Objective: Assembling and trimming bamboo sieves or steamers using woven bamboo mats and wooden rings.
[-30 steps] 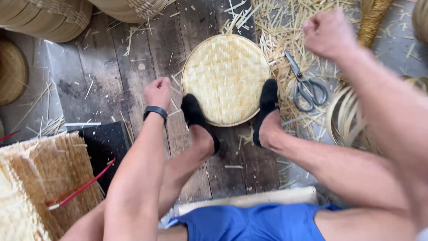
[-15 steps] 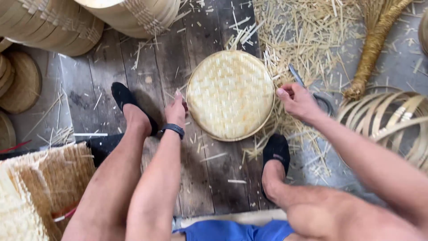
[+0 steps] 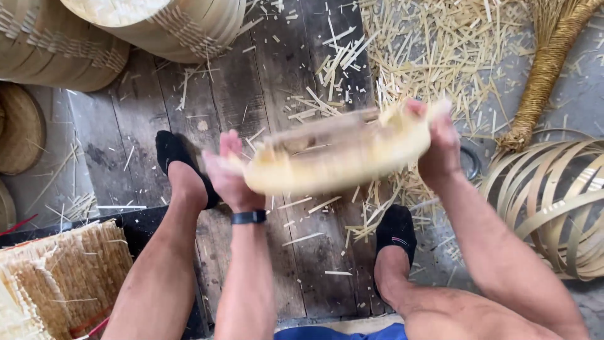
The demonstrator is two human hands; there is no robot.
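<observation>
A round woven bamboo tray point(image 3: 340, 151) is up off the wooden floor, tilted and blurred by motion, seen almost edge-on. My left hand point(image 3: 228, 173) grips its left rim; a dark band sits on that wrist. My right hand point(image 3: 438, 143) grips its right rim. Both of my feet in black shoes rest on the planks, the left foot point(image 3: 179, 165) left of the tray and the right foot point(image 3: 395, 234) below it.
Bamboo strips and shavings point(image 3: 440, 44) litter the floor at top right. Stacked woven baskets point(image 3: 157, 25) stand at top left. Coiled bamboo hoops point(image 3: 553, 201) lie at right, a bound straw bundle point(image 3: 541, 75) above them. A woven mat point(image 3: 56, 277) lies at bottom left.
The tray lay flat on the floor with my hands at its sides; now both hands have lifted and tilted it. My feet have spread apart.
</observation>
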